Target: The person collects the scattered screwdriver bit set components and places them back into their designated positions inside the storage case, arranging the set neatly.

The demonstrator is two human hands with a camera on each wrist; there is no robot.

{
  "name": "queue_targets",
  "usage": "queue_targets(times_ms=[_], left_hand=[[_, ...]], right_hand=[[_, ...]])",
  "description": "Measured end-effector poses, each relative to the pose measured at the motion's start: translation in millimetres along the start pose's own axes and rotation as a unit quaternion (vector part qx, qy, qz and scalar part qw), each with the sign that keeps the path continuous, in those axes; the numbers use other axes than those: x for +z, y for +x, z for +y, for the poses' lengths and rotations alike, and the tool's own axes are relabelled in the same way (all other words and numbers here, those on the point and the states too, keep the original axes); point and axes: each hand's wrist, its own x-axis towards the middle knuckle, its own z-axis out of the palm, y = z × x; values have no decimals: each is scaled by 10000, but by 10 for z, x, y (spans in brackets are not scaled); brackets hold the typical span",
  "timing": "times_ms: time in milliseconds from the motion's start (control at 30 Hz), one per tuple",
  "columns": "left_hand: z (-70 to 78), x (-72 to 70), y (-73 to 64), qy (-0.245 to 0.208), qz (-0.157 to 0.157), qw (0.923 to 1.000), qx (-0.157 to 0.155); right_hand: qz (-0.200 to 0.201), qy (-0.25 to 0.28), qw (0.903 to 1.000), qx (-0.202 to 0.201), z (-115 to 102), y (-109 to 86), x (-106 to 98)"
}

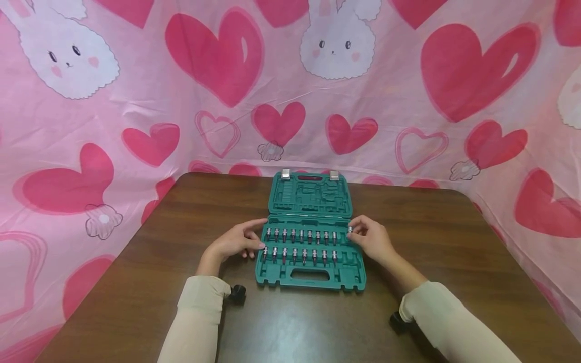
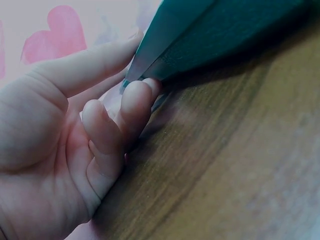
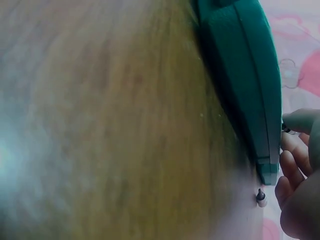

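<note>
A green tool case [image 1: 310,288] lies unfolded on the table, with two rows of bit sockets [image 1: 304,256] in its near half. At its left edge my left hand [image 1: 236,241] holds the rim, thumb on top and index finger reaching toward the hinge corner. Other fingers curl beside the case wall in the left wrist view. Over the near half's upper right corner, my right hand [image 1: 373,238] pinches one small silver bit socket [image 1: 350,230] between thumb and fingers. Its dark tip shows partly in the right wrist view; the fingers hide the rest.
Behind the rows rises the case's lid [image 1: 310,194] with moulded recesses and two latches. Another bit socket [image 3: 261,198] is on the table past the case's end. Wooden tabletop [image 1: 136,302] surrounds the case; a heart-patterned cloth [image 1: 290,91] hangs behind.
</note>
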Motion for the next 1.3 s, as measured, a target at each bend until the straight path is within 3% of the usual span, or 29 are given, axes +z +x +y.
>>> queue_targets(times_ms=[200,767,1300], left_hand=[[-16,-5,8,-5,-14,10000,20],[-35,-7,19,-35,3,10000,76],[-22,2,19,-13,84,10000,36]], right_hand=[[-223,-268,9994,-60,-10,3,35],[-542,-381,9978,3,-94,40,65],[-370,-434,9981,-223,11,112,101]])
